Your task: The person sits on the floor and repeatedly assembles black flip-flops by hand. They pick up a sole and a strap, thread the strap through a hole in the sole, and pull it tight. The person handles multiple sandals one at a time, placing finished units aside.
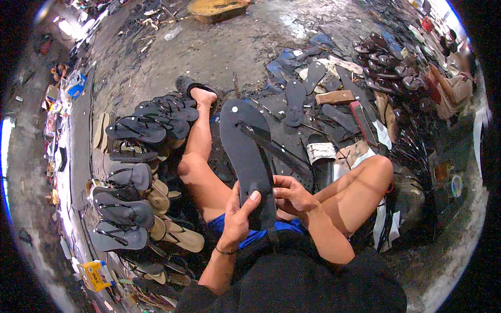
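Note:
A black flip-flop point(241, 148) stands nearly upright in front of me, toe end away and heel toward my body. A white dot marks its toe end, and a dark strap comes off to its right side. My left hand point(236, 218) grips the heel's left edge, thumb lying across the footbed. At the heel's right edge, the curled fingers of my right hand point(293, 195) hold the same flip-flop; their tips are partly hidden behind it.
Several black flip-flops point(136, 129) are stacked along my left, with tan ones point(180, 236) among them. To the right lie loose soles point(295, 101), a wooden block point(334, 97) and bundled black straps point(417, 156). A person point(451, 91) sits far right; a yellow basin point(216, 9) stands ahead.

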The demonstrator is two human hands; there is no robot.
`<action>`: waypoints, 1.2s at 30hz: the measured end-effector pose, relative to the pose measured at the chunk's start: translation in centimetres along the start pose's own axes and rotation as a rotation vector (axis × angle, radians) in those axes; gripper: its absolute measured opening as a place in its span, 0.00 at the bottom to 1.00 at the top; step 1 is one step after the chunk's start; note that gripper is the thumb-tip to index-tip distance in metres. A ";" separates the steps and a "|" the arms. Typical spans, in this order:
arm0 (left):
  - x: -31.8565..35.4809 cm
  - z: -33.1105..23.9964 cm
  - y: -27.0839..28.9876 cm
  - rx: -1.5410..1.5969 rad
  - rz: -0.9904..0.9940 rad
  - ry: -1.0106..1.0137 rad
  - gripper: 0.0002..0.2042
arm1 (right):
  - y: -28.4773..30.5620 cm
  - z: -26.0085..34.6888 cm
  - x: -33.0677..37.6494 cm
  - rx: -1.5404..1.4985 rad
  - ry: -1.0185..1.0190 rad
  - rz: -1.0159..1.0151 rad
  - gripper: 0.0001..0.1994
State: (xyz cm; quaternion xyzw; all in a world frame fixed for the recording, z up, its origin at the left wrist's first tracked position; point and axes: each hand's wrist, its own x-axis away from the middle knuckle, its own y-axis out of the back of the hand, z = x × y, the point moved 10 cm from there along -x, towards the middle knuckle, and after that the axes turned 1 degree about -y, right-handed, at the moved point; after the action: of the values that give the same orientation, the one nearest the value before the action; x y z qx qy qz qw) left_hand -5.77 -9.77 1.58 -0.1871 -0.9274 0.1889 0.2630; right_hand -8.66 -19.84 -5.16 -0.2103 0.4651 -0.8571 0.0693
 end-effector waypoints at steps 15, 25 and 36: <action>-1.9 -0.7 1.3 -0.431 -0.103 -0.252 0.23 | -3.9 8.0 3.2 1.112 0.601 -0.647 0.11; -2.0 -1.2 2.4 -0.928 0.102 -0.154 0.28 | -1.6 9.5 3.7 0.923 0.620 -0.682 0.11; -0.1 -5.5 10.1 -0.264 -0.209 -0.305 0.21 | 6.0 12.7 7.5 0.131 0.582 -0.701 0.18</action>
State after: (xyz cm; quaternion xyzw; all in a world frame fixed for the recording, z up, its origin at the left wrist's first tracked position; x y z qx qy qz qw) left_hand -0.10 0.25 1.34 -0.0922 -0.9874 0.0639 0.1112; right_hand -10.46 -35.29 -1.77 -0.1007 0.3107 -0.8798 -0.3453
